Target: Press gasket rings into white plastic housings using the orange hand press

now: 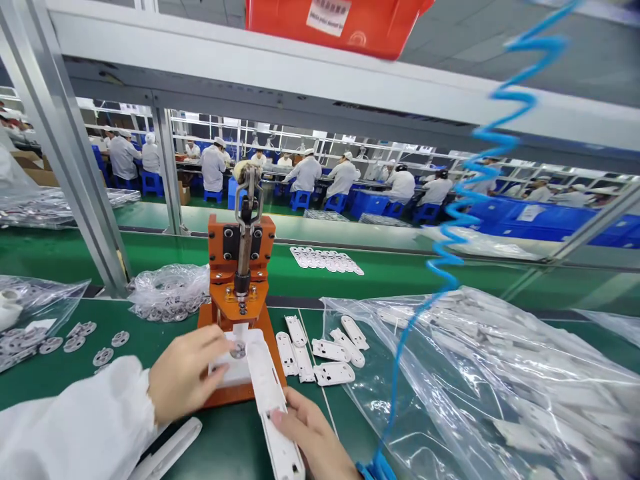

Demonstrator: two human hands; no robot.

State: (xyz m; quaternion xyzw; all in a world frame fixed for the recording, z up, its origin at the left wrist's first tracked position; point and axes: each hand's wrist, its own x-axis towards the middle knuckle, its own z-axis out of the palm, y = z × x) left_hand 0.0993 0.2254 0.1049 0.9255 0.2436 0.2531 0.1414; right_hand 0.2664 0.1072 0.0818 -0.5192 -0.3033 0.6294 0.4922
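My right hand [313, 433] grips a long white plastic housing [267, 380], thumb on top and fingers beneath, its far end over the press base. My left hand [187, 370] has thumb and index finger apart, the index fingertip at the edge of a small round grey disc [239, 350]. That disc is by the white block [233, 375] under the head of an orange toggle press [241, 293]. Another long white housing [173, 448] lies below my left wrist.
Several short white covers [334, 373] lie right of the press, beside a large clear bag [470, 373] of white parts. Loose round discs [103, 357] and a bag of discs [170, 291] are at left. A blue coiled hose [457, 220] hangs at right. People in white sit beyond.
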